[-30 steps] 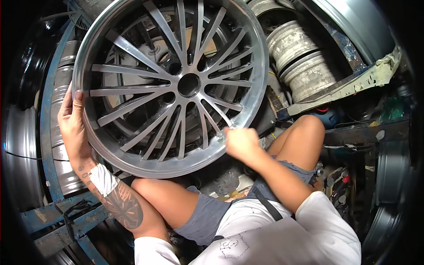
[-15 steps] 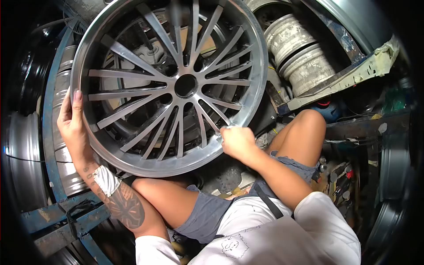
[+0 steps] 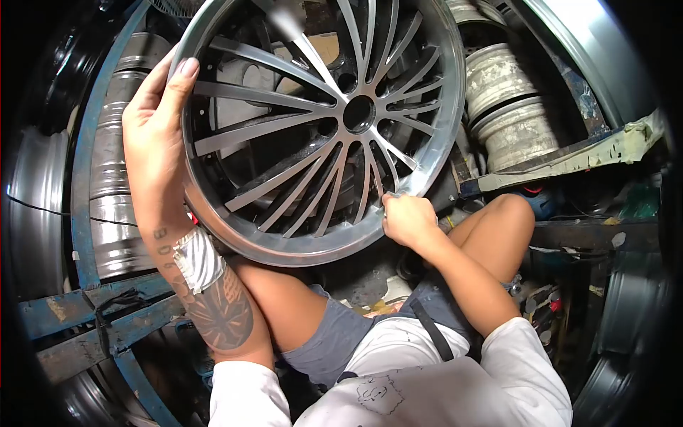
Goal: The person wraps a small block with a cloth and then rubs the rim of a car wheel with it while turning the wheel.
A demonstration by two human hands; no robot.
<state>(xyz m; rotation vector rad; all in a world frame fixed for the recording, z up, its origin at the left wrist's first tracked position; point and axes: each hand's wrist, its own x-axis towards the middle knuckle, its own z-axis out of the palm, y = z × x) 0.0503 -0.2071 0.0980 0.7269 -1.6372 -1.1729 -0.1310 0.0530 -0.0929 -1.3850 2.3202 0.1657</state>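
A large silver alloy wheel rim (image 3: 341, 112) with many thin paired spokes and dark gaps stands tilted in front of me, its lower edge near my knees. My left hand (image 3: 156, 132) grips its left edge, thumb on the front lip and fingers wrapped behind. At the lower right, my right hand (image 3: 410, 219) is closed and pressed against the inside of the lip near the spoke ends. Whatever it may be pinching is hidden by the fingers. Wet-looking streaks shine on the lip beside it. A blurred, greyish shape covers part of the upper spokes.
Worn, whitish rims (image 3: 516, 128) are stacked at the right behind a metal frame with a tape-covered bar (image 3: 569, 160). Silver rims (image 3: 114, 220) stand at the left behind a blue frame post (image 3: 85, 192). Bottles and small items (image 3: 544, 306) lie beside my right leg.
The wheel has shifted right and up in view, with my left hand still on its edge. My right hand is now lower around the lip relative to the hub.
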